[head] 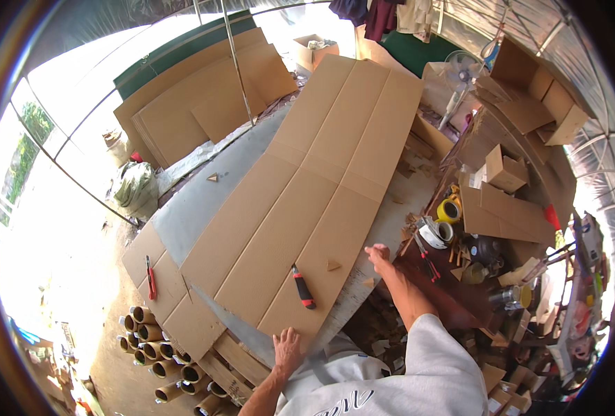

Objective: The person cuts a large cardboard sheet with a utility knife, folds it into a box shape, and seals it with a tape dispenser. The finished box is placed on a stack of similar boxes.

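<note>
A long creased cardboard sheet [286,208] lies across the work surface before me. My left hand [288,349] rests flat on its near end, fingers spread. Beyond the sheet's right edge is my right hand [379,256], its fingers curled; whether it holds something small I cannot tell. On the sheet lie a black and red knife [303,288] and a small cardboard scrap [333,265]. A red-handled cutting tool [151,281] rests on a smaller cardboard piece [182,312] at the left.
Cardboard tubes [164,368] stand at the lower left. A metal pole [237,65] rises beyond the surface's left side. At the right, a side table [442,291] bears tape rolls [449,210] and red-handled pliers [428,260]. A fan [461,73] stands at the back right.
</note>
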Available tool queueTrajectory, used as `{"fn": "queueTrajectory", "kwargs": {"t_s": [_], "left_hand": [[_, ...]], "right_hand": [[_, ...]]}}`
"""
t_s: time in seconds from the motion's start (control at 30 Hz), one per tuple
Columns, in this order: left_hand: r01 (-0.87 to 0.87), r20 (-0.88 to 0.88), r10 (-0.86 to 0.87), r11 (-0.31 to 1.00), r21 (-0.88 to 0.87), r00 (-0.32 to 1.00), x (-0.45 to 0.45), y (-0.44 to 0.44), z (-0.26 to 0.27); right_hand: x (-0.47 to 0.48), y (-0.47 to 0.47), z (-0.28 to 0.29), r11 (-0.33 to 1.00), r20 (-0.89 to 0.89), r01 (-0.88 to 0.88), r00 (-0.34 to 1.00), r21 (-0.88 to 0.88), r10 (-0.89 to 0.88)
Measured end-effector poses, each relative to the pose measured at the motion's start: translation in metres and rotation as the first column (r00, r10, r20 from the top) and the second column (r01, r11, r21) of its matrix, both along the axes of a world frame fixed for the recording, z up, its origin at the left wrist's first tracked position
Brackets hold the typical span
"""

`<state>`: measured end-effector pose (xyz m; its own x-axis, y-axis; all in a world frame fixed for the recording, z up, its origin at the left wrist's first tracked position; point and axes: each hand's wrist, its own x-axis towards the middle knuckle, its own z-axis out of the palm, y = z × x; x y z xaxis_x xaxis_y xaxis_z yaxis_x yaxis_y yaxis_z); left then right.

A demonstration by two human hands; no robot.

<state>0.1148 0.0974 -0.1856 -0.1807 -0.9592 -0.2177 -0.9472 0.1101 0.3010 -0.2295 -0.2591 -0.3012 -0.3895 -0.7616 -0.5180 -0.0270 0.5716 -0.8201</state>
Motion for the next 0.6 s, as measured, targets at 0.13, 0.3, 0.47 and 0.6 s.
{"fn": "queueTrajectory", "kwargs": {"t_s": [0.13,0.3,0.47,0.6], "left_hand": [[-0.028,0.002,0.028,0.999,0.035,1.0,-0.006,-0.002,-0.001],[-0.06,-0.053,0.061,0.998,0.022,0.997,-0.01,-0.004,-0.002],[-0.073,-0.043,0.075,0.996,0.049,0.996,-0.013,-0.005,-0.005],[-0.082,-0.013,0.084,0.994,0.074,0.996,-0.014,-0.004,-0.007]], "right_hand": [[-0.012,-0.086,-0.006,0.984,0.034,-0.079,0.996,-0.158,0.085],[-0.027,-0.153,0.001,0.922,0.292,0.219,0.948,-0.318,-0.125],[-0.077,-0.21,0.005,0.912,0.089,-0.12,0.982,-0.393,0.167],[-0.09,-0.252,0.057,0.962,0.164,0.057,0.986,-0.266,-0.013]]}}
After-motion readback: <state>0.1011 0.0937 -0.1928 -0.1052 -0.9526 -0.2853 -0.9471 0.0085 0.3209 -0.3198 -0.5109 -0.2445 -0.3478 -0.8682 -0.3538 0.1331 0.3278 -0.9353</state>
